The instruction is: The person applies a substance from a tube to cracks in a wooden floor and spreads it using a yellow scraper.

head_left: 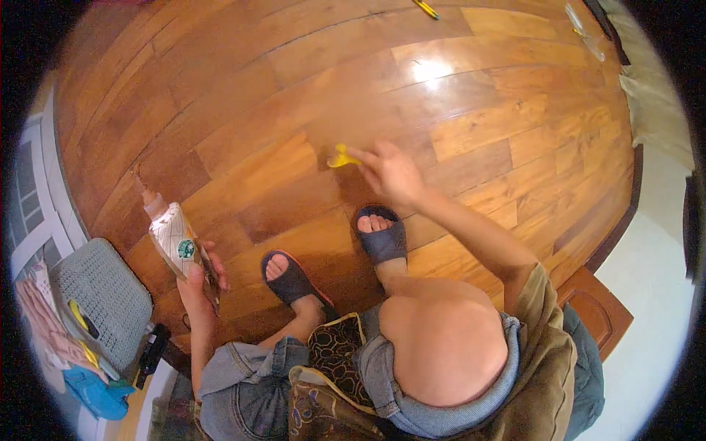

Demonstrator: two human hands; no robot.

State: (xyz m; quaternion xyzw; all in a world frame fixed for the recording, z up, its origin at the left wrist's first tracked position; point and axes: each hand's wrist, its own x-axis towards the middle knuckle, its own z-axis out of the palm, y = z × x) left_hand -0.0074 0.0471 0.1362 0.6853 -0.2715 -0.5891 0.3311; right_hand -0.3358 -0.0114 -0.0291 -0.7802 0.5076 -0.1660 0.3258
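My left hand (203, 273) is wrapped round a white squeeze bottle (173, 234) with thin lines and a round green emblem. Its narrow brownish nozzle (149, 195) points up and away from me. My right hand (397, 175) pinches a small yellow tool (343, 156) like a scraper, low over the wooden floor (265, 176). Whether the tool's edge touches the planks I cannot tell. A dark plank joint lies beside the tool.
My feet in dark sandals (382, 242) stand just behind the right hand. A grey woven basket (107, 294) and a blue cloth (95, 393) are at left. A yellow pencil-like object (426, 9) and a clear slim package (585, 33) lie far off. A wooden panel (597, 312) stands at right.
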